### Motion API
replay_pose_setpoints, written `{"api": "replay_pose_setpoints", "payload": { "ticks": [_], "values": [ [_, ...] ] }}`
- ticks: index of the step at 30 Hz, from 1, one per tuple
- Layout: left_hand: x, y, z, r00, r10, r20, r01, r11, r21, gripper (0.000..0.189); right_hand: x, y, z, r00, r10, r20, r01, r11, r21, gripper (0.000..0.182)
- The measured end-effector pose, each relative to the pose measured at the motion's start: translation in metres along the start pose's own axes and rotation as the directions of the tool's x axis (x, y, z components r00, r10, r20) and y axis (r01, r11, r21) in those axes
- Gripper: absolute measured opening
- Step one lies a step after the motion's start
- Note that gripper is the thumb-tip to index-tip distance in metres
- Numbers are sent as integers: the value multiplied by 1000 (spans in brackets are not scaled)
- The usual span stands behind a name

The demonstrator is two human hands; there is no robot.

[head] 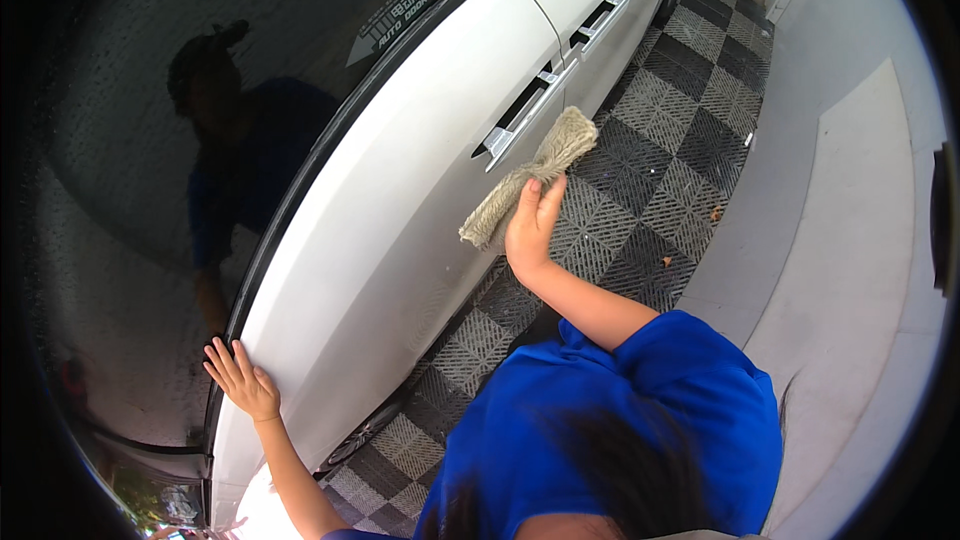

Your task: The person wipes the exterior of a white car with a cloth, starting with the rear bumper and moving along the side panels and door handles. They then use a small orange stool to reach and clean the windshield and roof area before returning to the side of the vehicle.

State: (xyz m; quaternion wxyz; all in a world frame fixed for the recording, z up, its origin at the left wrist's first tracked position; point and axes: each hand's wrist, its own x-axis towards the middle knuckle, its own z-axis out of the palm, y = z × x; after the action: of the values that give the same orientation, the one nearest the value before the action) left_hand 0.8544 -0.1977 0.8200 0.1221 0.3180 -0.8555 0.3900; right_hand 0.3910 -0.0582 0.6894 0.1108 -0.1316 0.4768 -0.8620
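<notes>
My right hand (535, 231) grips a folded beige plush cloth (510, 199), pinched in at its middle. The cloth is just below the chrome door handle (525, 120) of a white car (375, 202), beside the lower door side; whether it touches the paint I cannot tell. Palm down, my left hand (244, 382) rests on the car's upper side. Its fingertips reach over the black window trim (289, 199) to the dark window glass (135, 187), and nothing is in it.
A second chrome handle (606, 22) sits farther along the car. Below is a floor of black and grey grid tiles (622, 157) with small brown scraps (666, 262). A pale wall (847, 187) runs along the right. The window bears a sticker with writing (390, 22), water drops and a person's reflection.
</notes>
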Motion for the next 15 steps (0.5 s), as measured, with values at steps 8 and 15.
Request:
{"api": "replay_pose_setpoints", "payload": {
  "ticks": [8,15],
  "values": [
    [6,4,-3,1000,18,-23,-18,999,-27,52,198,67,-13,996,-34,-87,-1,927,-375,52],
    [9,7,-4,999,-22,-39,19,998,-68,49,143,64,10,996,-50,-72,16,912,-411,54]
  ]
}}
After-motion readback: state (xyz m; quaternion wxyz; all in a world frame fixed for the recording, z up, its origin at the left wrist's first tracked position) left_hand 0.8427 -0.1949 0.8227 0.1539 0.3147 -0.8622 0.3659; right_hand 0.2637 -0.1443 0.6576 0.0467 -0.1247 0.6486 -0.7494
